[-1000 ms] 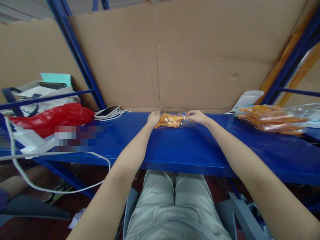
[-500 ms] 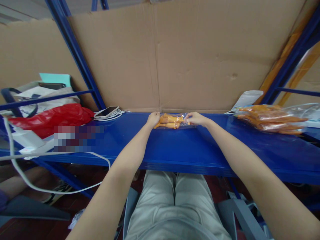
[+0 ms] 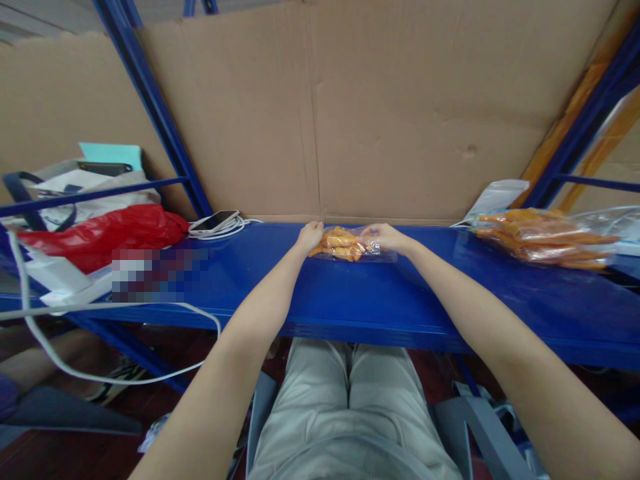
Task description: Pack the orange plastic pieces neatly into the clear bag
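A clear plastic bag with orange pieces inside lies on the blue tabletop, near its back edge. My left hand is closed on the bag's left end. At the right end, my right hand pinches the clear film, its fingertips partly hidden by the shiny plastic. The film sticks out flat below my right fingers. What exactly the orange pieces are, I cannot make out.
More clear bags of orange pieces are stacked at the right. On the left are a phone on a coiled white cable, a red plastic bag and a white power strip. A cardboard sheet walls off the back.
My right hand has shifted slightly left over the bag's end, and more clear film shows flat beneath it. My left hand keeps its hold on the left end.
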`<state>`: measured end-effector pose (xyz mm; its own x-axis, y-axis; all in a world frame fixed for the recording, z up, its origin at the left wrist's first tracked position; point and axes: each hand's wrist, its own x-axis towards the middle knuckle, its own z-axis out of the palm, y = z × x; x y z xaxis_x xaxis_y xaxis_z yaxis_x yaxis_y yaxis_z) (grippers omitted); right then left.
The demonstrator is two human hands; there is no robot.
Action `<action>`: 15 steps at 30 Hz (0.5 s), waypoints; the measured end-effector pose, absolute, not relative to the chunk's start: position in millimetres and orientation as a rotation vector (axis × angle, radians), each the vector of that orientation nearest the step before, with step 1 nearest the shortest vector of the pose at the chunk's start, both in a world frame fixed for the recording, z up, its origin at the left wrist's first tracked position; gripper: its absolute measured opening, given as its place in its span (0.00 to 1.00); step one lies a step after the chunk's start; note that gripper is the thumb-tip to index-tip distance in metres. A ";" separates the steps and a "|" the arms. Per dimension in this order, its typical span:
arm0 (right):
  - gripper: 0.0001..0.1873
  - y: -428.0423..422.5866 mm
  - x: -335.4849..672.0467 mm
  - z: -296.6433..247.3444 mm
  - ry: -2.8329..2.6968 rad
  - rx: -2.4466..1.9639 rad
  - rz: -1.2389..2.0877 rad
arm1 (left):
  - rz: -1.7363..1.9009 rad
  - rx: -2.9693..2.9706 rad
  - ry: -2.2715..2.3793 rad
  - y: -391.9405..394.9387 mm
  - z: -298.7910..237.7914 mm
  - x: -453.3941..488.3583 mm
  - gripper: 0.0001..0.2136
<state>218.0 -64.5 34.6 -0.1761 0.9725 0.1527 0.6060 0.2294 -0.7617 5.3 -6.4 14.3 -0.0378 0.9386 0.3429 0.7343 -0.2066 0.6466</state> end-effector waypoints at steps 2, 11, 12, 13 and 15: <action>0.11 -65.7 217.3 34.4 -1.847 -1.423 0.825 | 1.042 2.005 1.786 -11.1 17.7 5.8 0.18; 0.04 -63.4 216.7 32.4 -1.674 -1.218 1.170 | 0.971 2.046 1.848 -20.9 22.7 9.8 0.16; 0.04 -63.2 217.4 32.3 -1.664 -1.199 1.200 | 0.966 2.046 1.846 -21.1 22.6 10.0 0.16; 0.03 -63.1 218.2 32.3 -1.653 -1.183 1.232 | 0.961 2.042 1.845 -21.3 22.6 10.1 0.16; 0.03 -62.9 220.3 32.3 -1.630 -1.158 1.297 | 0.958 2.029 1.850 -21.6 22.8 10.1 0.16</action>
